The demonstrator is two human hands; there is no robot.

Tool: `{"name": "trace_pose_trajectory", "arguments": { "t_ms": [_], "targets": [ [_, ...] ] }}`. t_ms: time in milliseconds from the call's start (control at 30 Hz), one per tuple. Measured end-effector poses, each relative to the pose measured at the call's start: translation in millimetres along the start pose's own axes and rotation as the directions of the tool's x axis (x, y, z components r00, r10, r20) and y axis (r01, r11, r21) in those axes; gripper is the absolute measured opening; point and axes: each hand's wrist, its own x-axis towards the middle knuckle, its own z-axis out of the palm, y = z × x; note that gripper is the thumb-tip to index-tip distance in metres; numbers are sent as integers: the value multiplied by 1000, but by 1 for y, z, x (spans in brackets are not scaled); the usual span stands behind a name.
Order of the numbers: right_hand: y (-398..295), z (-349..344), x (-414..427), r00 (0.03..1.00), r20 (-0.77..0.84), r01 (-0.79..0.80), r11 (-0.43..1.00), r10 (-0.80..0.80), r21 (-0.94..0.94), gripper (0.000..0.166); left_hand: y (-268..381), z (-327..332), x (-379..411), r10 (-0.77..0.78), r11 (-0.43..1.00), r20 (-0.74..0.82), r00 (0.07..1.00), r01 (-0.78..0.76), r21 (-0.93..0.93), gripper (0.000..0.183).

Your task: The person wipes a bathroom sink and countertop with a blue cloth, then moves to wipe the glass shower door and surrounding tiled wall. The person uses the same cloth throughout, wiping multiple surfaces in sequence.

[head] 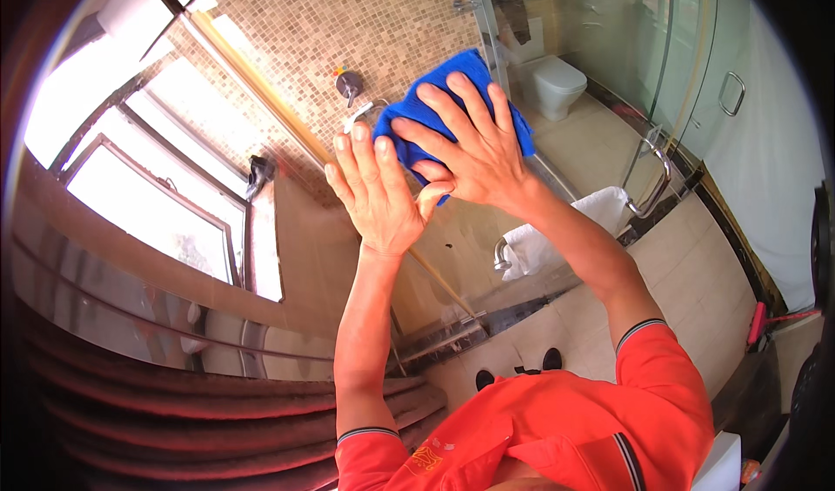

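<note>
A folded blue cloth (403,107) lies spread under my right hand (475,148), which presses it flat against an upright glass panel (456,282) with fingers splayed. My left hand (385,194) is raised beside it, palm towards the glass, holding nothing. Its fingers are extended, and its thumb overlaps or meets my right thumb. Whether the left palm touches the glass, I cannot tell. A white towel (561,230) hangs over a metal bar handle (655,181) below my right forearm.
Behind the glass are a mosaic-tiled wall (287,41) and a shower valve (349,85). A white toilet (554,86) stands at upper right, near another glass door with a handle (732,93). At left are a window (156,210) and a dark red curtain (196,419).
</note>
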Motion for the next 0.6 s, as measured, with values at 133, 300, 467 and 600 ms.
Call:
{"name": "trace_pose_trajectory", "arguments": {
  "t_ms": [133,300,467,600],
  "targets": [
    [22,-19,23,996,-23,-86,996,87,19,56,1,-3,-2,3,999,61,998,-6,48,95],
    [36,-14,2,978,-77,-198,979,195,-38,56,1,-3,6,58,995,58,997,-63,83,91],
    [18,-17,25,995,-54,-89,996,89,20,56,-1,-2,4,1,1000,3,1000,-1,18,93],
    [16,-9,46,997,-58,50,998,-47,37,62,-1,-4,5,-6,1000,23,1000,6,-4,89]
  ]
}}
